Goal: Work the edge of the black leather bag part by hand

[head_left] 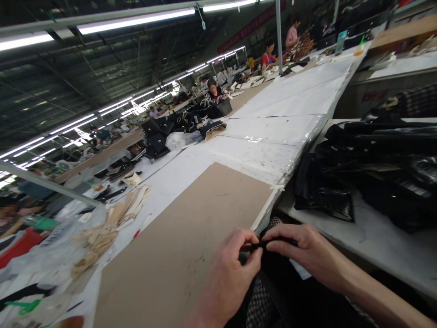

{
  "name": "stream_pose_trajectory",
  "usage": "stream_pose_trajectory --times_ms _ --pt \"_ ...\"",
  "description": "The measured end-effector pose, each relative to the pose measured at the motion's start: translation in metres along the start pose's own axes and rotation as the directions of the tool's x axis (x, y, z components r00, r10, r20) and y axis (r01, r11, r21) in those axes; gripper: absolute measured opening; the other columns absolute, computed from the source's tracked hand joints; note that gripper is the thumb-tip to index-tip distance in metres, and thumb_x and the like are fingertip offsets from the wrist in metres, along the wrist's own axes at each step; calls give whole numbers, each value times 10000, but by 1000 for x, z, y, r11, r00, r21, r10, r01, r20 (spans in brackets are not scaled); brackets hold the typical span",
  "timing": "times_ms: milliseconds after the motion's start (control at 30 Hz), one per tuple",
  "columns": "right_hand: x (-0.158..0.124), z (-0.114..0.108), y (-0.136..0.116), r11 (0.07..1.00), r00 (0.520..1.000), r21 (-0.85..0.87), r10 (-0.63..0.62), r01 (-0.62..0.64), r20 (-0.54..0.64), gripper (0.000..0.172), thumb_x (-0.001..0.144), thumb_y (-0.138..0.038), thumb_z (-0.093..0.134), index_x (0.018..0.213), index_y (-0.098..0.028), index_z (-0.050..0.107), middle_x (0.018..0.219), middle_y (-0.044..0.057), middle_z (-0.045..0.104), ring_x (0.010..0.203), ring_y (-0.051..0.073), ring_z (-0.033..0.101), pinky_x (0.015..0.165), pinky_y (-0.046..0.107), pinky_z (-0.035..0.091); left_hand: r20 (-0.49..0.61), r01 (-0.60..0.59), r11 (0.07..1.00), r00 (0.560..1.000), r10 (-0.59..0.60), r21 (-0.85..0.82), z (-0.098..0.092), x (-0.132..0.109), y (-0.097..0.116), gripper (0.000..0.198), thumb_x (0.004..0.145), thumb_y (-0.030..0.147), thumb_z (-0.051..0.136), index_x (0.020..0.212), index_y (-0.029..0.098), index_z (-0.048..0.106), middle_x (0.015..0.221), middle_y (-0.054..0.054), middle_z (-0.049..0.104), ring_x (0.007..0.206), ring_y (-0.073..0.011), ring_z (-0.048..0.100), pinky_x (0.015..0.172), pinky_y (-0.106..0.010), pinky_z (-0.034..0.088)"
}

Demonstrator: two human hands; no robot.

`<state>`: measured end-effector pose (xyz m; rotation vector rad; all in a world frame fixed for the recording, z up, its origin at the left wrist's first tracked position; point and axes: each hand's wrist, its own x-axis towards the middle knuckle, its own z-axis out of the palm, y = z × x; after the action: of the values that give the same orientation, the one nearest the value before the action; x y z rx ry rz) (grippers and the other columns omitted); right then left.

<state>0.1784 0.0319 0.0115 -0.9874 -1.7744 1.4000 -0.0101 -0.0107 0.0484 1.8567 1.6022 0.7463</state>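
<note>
From where I stand, left hand (pixel 232 269) and right hand (pixel 307 250) both pinch a black strip (pixel 261 244); board (pixel 191 209) at ten o'clock, black pile (pixel 385 168) at two.

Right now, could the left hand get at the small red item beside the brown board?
Likely yes: only the brown board lies between the left hand and the red item, though that hand pinches a black piece.

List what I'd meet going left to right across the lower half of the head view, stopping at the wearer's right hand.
Red container → beige strips → left hand → pinched black piece → right hand.
</note>
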Motion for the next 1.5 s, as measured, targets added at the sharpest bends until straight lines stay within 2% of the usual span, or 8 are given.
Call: stream_pose_trajectory --times_ms 167,367,567,833,1100,1300,1400,1500 --pt "-4 3 2 997 998 -52 -60 59 -6 158 910 -333 597 975 -264 724 961 -21 733 901 201 660 820 274 467 -41 -133 977 989 142 168 -1 -3 4 156 851 74 566 885 226 569 934 14 651 867 -136 629 820 -225 472" --pt "-7 3 5 993 995 -77 -96 94 -27 164 900 -266 609 1021 -303 713 972 -65 729 901 164 664 815 245 470 -9 -232 925 969 246 300 -1 -3 10 173 868 56 534 888 226 559 921 4 655 830 -139 638 792 -219 473" --pt "-10 5 9 992 993 -95 -89 82 -72 155 911 -324 588 986 -284 717 952 -42 736 888 194 673 797 280 480 -60 -109 968 990 125 227 0 -4 12 143 851 90 575 870 232 577 857 16 652 776 -144 630 736 -229 476" --pt "-9 10 9 992 991 -96 -91 82 -95 158 918 -329 569 957 -280 714 935 -29 736 866 206 675 774 293 483 -78 -2 969 997 22 248 1 -5 15 156 824 91 597 858 243 591 868 40 670 785 -141 633 742 -231 470" --pt "-11 10 10 985 987 -124 -134 123 -87 138 931 -287 574 994 -287 697 961 -56 726 897 170 665 800 263 476 -23 -140 920 987 160 366 3 -1 12 168 829 54 519 784 216 515 850 9 624 774 -142 600 730 -235 446" --pt "-11 7 12 986 990 -132 -111 98 -91 147 932 -288 568 995 -291 701 967 -58 728 897 172 666 803 267 470 31 -292 905 954 297 311 2 0 4 193 857 23 469 812 211 454 939 -6 614 883 -128 608 808 -224 446" --pt "-10 8 12 988 990 -125 -106 94 -90 146 931 -294 572 1002 -297 700 962 -66 727 894 165 666 791 259 466 46 -223 946 975 218 236 2 -1 3 177 848 56 539 878 223 486 996 6 619 896 -130 611 804 -226 469" --pt "-9 11 12 987 989 -123 -112 100 -94 143 932 -287 570 994 -305 697 959 -78 725 888 153 666 784 252 461 0 -118 976 993 120 182 2 -3 2 204 838 75 583 940 237 512 991 27 626 843 -125 608 767 -230 496"
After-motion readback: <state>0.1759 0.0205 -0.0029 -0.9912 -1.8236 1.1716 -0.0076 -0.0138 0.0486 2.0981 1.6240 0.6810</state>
